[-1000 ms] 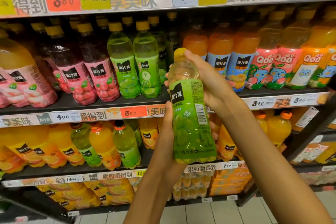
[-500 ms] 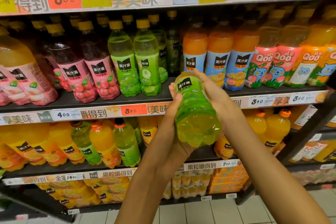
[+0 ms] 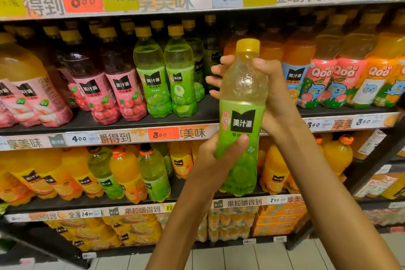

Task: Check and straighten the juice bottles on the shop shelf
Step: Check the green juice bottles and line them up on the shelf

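Observation:
I hold a green grape juice bottle point(image 3: 241, 120) with a yellow cap upright in front of the shelf, its black label facing me. My left hand point(image 3: 215, 158) grips its lower half, thumb across the front. Round its clear upper part curls my right hand point(image 3: 274, 96), fingers showing behind on the left. Two matching green bottles point(image 3: 166, 81) stand on the middle shelf point(image 3: 109, 124), with a dark gap to their right behind the held bottle.
Pink-labelled dark bottles point(image 3: 114, 87) stand left of the green ones, orange bottles and Qoo bottles point(image 3: 335, 81) to the right. The lower shelf point(image 3: 122, 200) carries orange and green bottles. Multipacks point(image 3: 278, 217) sit on the bottom level above a tiled floor.
The bottle was upright, then tipped with its base toward me, and now stands upright again with the front label facing me. Both hands stayed on it.

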